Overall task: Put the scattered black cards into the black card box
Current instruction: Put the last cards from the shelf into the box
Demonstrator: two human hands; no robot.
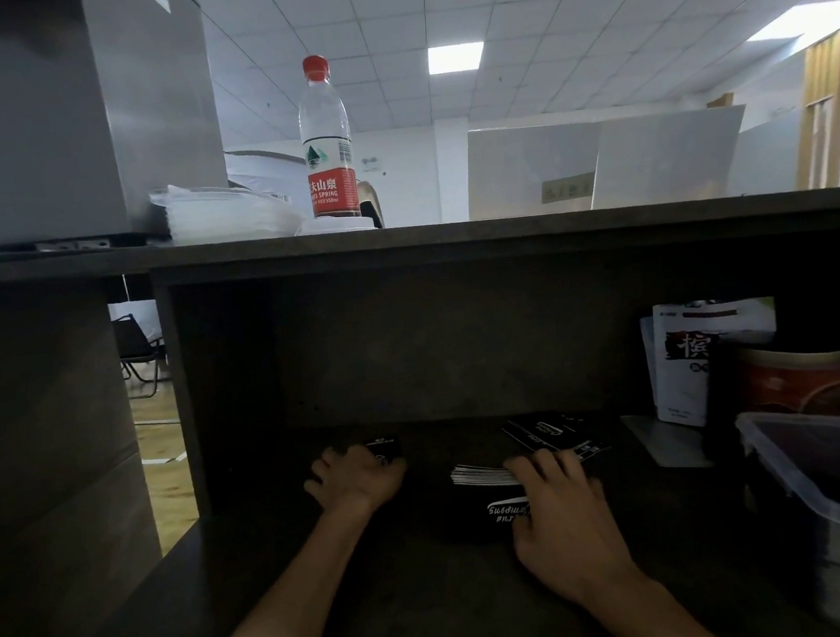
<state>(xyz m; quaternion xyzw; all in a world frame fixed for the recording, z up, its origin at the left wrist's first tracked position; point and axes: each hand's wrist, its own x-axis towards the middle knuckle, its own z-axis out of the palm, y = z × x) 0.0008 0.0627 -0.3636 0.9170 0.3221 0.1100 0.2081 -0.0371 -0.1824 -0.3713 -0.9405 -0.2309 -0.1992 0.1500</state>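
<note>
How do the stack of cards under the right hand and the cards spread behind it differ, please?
The stack is squared up with its pale edges showing, while the spread cards lie fanned and flat, faces up. The right hand grips the stack; nothing holds the spread cards. The stack sits nearer the person, the spread cards farther back. Both are black with white print and lie on the dark shelf.

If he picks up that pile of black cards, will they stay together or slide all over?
The stack of black cards under the right hand shows many thin loose edges, so it would probably fan out unless squeezed. The cards look glossy, so likely slippery. Single cards probably bend easily.
</note>
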